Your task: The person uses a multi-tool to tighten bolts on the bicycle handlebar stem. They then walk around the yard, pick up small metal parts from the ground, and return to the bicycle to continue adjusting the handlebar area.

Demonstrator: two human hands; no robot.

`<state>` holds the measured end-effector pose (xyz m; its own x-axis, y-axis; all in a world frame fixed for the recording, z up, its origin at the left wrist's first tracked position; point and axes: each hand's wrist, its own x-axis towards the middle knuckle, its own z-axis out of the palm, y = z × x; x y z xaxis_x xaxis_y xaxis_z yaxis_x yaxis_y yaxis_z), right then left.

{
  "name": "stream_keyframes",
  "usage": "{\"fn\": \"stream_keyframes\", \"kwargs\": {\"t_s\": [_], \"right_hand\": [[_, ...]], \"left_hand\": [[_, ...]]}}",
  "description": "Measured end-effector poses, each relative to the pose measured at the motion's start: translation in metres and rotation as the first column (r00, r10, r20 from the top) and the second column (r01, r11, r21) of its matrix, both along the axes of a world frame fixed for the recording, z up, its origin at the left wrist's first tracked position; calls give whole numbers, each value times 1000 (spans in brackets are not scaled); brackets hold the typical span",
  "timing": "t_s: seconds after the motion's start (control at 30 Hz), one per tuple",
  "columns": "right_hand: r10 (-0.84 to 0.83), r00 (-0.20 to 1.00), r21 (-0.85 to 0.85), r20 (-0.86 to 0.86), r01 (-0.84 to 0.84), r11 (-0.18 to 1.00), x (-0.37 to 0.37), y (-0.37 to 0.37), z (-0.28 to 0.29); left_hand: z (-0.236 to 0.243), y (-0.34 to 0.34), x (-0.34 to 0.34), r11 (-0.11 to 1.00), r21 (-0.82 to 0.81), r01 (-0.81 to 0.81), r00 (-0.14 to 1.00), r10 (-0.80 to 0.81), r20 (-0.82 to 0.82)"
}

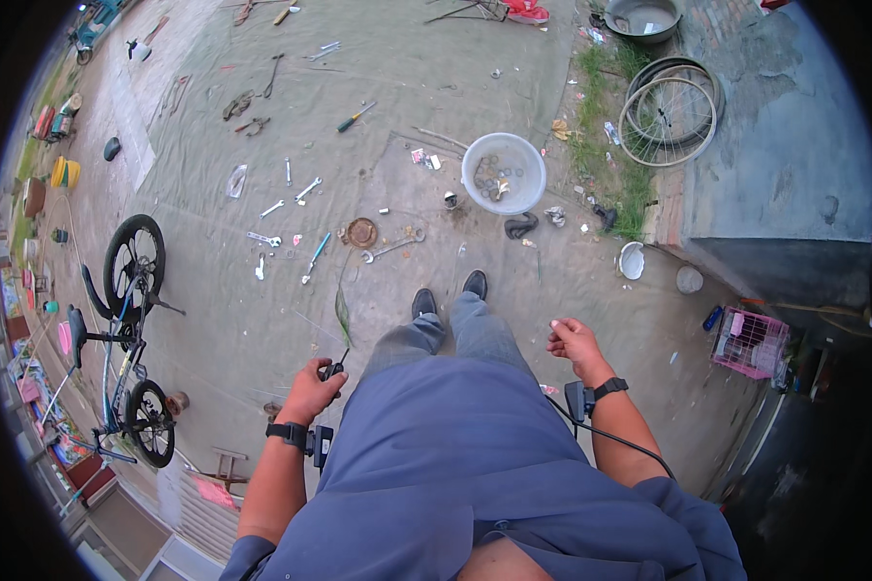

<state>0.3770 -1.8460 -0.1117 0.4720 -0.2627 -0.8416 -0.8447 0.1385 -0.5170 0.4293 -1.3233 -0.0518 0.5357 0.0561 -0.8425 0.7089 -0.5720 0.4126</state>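
Note:
My left hand [312,393], beside my left hip, is closed around a small black object with a thin dark rod [334,369] sticking up from it; I cannot make out its kind. A long green leaf [343,316] lies on the ground just beyond it. Out to the right of my body, my right hand [576,349] has its fingers curled in and thumb against them; whatever they may hold is too small to see. Both wrists wear black straps with small dark boxes. My dark shoes [424,303] stand on a greenish ground sheet [494,320].
Wrenches [393,244] and screwdrivers [357,116] lie scattered ahead, near a round rusty part [360,232]. A white basin [504,174] holds water and small round things. Bicycle wheels [667,121] lean at right, above a pink wire cage [750,344]. A bicycle [126,339] is at left.

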Motion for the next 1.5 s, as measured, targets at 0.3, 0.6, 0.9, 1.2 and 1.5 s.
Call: {"fn": "stream_keyframes", "kwargs": {"t_s": [0.3, 0.6, 0.9, 1.2, 1.5], "right_hand": [[79, 997, -10, -5, -79, 997, 14, 1, 6], [249, 967, -40, -49, -251, 967, 91, -38, -5], [560, 821, 82, 114, -569, 818, 190, 35, -15], [885, 390, 51, 254, -919, 391, 229, 239, 31], [840, -162, 150, 517, -950, -275, 189, 485, 89]], "left_hand": [[24, -9, 6, 933, -219, -287, 955, 261, -141], [70, -48, 26, 885, -339, -319, 945, 323, -46], [48, -29, -46, 679, -236, -695, 692, 721, 39], [48, 26, -67, 380, -399, -835, 430, 902, -42], [58, 134, -84, 100, -645, -758, 236, 963, -128]]}}
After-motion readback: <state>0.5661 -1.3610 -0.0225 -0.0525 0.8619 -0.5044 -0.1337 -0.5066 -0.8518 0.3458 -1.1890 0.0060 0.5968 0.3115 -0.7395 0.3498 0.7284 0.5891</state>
